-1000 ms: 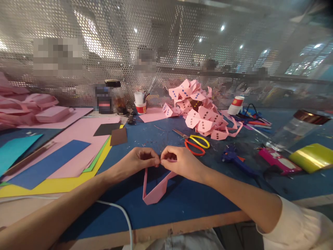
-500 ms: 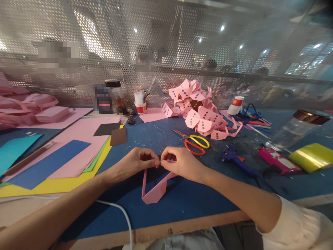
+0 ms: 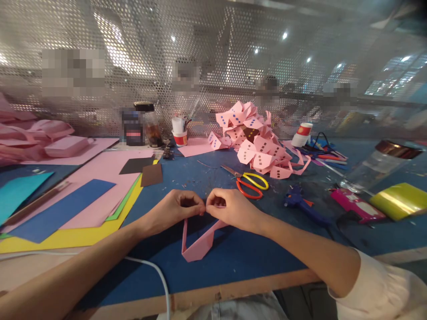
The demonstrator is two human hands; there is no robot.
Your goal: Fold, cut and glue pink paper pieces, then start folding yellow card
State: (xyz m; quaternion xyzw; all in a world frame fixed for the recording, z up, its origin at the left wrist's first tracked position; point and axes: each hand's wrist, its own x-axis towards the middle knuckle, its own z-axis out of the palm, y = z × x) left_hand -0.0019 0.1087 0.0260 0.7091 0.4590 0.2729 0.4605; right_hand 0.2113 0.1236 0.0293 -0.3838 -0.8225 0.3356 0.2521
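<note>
Between my hands is a pink paper band [image 3: 199, 248], bent into a loop, its wider cut-out part hanging toward me over the blue table. My left hand [image 3: 180, 205] pinches one end of it between thumb and fingers. The other end is pinched by my right hand [image 3: 230, 206]. My fingertips almost meet, and the joined ends are hidden behind them. Just beyond my right hand lies a pair of scissors [image 3: 249, 184] with one red and one yellow handle. A pile of similar pink paper bands [image 3: 263, 153], marked with small dark and blue squares, stands farther back.
At left lie coloured sheets, among them a blue strip [image 3: 65, 209] and a brown square [image 3: 151, 175]. A blue glue gun [image 3: 305, 205] and a clear jar [image 3: 373, 169] are at right. A white cable [image 3: 156, 269] crosses the front edge. Perforated metal [image 3: 213, 58] rises behind.
</note>
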